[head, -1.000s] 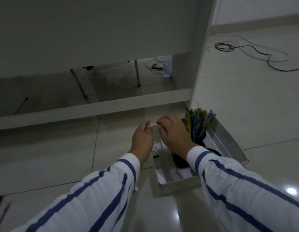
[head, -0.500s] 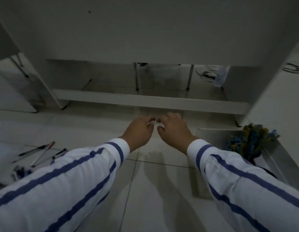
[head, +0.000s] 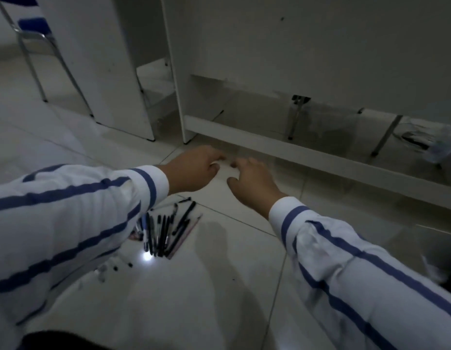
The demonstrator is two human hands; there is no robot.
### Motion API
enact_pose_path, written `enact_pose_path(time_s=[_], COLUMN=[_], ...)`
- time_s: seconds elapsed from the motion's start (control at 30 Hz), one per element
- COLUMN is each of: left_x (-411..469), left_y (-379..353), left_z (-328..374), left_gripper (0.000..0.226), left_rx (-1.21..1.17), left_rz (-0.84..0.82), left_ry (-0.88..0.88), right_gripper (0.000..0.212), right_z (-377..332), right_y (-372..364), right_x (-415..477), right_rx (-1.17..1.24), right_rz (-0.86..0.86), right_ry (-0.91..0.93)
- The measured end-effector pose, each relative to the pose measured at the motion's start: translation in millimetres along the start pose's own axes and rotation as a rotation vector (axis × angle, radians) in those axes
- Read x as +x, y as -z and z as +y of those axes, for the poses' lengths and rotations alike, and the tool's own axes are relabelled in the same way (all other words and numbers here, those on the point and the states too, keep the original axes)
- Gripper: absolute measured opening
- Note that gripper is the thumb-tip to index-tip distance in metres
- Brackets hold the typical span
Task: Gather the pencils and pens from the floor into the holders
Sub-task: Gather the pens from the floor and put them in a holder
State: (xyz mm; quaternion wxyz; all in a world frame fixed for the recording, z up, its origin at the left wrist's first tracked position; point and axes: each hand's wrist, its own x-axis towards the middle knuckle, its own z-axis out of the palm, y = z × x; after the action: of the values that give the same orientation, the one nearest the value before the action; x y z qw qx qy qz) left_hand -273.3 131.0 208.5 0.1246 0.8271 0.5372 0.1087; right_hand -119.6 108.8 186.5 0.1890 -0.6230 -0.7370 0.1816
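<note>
Head view: left hand (head: 194, 170) and right hand (head: 252, 183) hover side by side above the floor (head: 219, 286), fingers loosely curled, blurred; neither seems to hold anything. The pens (head: 163, 231) lie bunched below the left wrist, roughly parallel, long axes running near-to-far, leaning right. Best scoop them as one bundle, tips aligned. No holder in sight.

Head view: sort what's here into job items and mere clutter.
For the job:
pile of pens and pencils on the floor
left hand
right hand

Lying about:
loose pen caps
chair
desk
plastic bag
</note>
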Motion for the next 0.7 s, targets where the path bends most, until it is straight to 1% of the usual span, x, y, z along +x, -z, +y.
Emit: enact_pose_path(time_s=[0.07,0.17,0.27,0.37,0.53,0.63,0.7], left_x=[-12,-29,-41,-43,-35,-39,-42], left_y=[-13,-43,-75,-102,-136,-158,-169], left_z=[-36,-85,-126,-160,-190,-206,-217], left_gripper=[0.039,0.039,0.038,0.038,0.041,0.045,0.046], left_rx=[-0.020,-0.037,-0.077,-0.071,-0.059,-0.070,-0.076], left_rz=[0.005,-0.032,-0.092,-0.161,-0.258,-0.318,-0.325], left_ry=[0.035,0.084,0.137,0.179,0.139,0.112,0.098], right_gripper=[0.044,0.041,0.034,0.036,0.038,0.030,0.028], right_z=[-17,-34,-41,-41,-33,-30,-28], right_y=[-31,-81,-126,-163,-210,-233,-245], right_x=[5,6,4,3,11,22,27], right_rx=[0.050,0.093,0.114,0.139,0.161,0.179,0.184], right_rz=[-0.064,-0.173,-0.261,-0.347,-0.453,-0.472,-0.477], right_ry=[-0.014,-0.047,-0.087,-0.151,-0.285,-0.384,-0.451])
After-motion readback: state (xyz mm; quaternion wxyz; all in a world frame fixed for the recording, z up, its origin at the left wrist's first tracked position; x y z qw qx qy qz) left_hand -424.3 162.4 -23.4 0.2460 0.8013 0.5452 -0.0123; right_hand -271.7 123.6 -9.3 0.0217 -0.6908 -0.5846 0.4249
